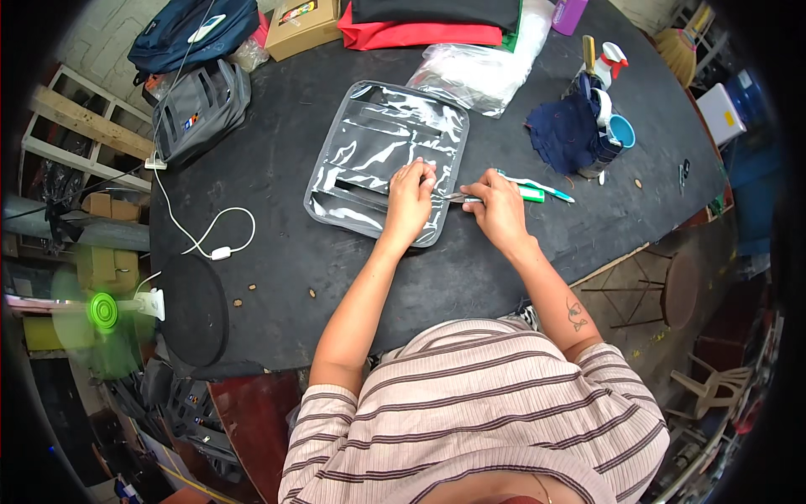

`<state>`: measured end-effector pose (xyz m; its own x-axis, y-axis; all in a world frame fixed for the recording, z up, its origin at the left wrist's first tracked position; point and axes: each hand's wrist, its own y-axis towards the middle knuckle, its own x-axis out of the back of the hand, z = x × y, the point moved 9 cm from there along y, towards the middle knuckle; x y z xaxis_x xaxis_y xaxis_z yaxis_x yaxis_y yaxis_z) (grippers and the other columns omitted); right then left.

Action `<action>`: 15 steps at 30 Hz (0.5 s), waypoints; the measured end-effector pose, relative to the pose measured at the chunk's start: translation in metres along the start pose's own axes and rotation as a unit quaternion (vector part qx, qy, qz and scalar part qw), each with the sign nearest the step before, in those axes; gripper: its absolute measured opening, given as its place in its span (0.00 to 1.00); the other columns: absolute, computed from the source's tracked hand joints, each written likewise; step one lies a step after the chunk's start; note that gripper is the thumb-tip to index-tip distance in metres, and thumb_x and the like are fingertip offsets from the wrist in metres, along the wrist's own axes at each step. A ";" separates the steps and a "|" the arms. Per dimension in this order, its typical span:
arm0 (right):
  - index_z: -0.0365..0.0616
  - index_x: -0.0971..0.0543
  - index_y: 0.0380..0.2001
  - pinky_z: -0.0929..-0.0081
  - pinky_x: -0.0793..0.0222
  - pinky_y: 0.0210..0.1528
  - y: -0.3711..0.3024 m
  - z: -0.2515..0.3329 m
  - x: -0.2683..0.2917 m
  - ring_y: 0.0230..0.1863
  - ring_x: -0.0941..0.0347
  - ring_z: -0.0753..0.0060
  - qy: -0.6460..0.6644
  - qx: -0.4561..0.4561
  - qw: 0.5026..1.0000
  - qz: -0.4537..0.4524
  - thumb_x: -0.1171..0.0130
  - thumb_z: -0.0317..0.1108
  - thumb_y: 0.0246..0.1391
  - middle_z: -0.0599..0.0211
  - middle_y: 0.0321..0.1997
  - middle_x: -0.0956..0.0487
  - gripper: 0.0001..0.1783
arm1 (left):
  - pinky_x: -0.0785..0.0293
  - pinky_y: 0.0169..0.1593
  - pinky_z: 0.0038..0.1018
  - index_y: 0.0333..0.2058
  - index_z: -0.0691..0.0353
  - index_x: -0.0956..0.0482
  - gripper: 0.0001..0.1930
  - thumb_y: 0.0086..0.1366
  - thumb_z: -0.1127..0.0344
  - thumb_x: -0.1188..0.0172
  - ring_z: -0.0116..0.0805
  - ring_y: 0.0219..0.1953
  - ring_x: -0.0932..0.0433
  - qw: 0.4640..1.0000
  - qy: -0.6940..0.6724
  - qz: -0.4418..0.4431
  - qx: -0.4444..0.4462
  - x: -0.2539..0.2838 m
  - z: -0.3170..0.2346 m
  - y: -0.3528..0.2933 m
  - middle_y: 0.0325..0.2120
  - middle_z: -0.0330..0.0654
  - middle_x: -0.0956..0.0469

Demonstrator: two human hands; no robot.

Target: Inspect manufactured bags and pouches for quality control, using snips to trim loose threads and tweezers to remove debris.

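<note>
A clear plastic panel (361,151) with grey cloth binding and several see-through pockets lies flat on the black table. Over its right half rests my left hand (409,202), fingers curled and pinched together; what they pinch is too small to make out. My right hand (501,210) is closed around small metal snips (456,197), whose pointed tip reaches the panel's right binding, close to my left fingers. Just beyond the right hand lie a green-and-white stick-shaped item (532,194) and a slim white-and-blue pen-like item (550,191).
A denim-covered holder (579,130) carries a blue cup (620,132), tape and a spray bottle (610,63). Plastic wrap (470,76), folded red cloth (420,35) and a cardboard box (302,29) sit at the back. Grey bag (201,113), white cable (220,252) and spinning green fan (103,311) are left.
</note>
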<state>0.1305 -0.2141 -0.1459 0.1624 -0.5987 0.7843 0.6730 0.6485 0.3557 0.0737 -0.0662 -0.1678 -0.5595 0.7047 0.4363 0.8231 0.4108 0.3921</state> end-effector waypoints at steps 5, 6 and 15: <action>0.47 0.17 0.32 0.65 0.36 0.39 0.001 -0.005 0.004 0.36 0.28 0.62 0.025 -0.012 0.999 -0.025 0.32 0.30 0.37 0.67 0.31 0.28 0.13 | 0.38 0.57 0.42 0.30 0.65 0.30 0.02 0.59 0.76 0.46 0.51 0.49 0.27 1.000 0.001 0.004 0.002 0.006 -0.007 -0.001 0.36 0.48 0.21; 0.46 0.17 0.33 0.64 0.35 0.38 0.002 -0.014 0.006 0.36 0.28 0.60 0.059 -0.047 0.997 -0.036 0.32 0.31 0.38 0.66 0.32 0.28 0.13 | 0.38 0.57 0.42 0.30 0.65 0.30 0.02 0.59 0.76 0.46 0.50 0.48 0.26 1.000 0.002 0.013 0.009 0.008 -0.006 -0.002 0.35 0.48 0.21; 0.40 0.30 0.39 0.86 0.40 0.27 -0.003 -0.061 -0.050 0.27 0.31 0.86 0.490 -0.296 0.819 0.035 0.36 0.29 0.49 0.70 0.28 0.23 0.16 | 0.31 0.39 0.32 0.27 0.67 0.24 0.02 0.55 0.75 0.42 0.39 0.30 0.26 0.981 0.124 0.145 0.043 0.024 -0.032 0.004 0.23 0.45 0.23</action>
<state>0.1639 -0.2148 -0.2176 0.5226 -0.8471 -0.0961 0.8216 0.5305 -0.2087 0.0603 -0.0660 -0.1299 -0.2985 0.6405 0.7076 0.9502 0.2690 0.1573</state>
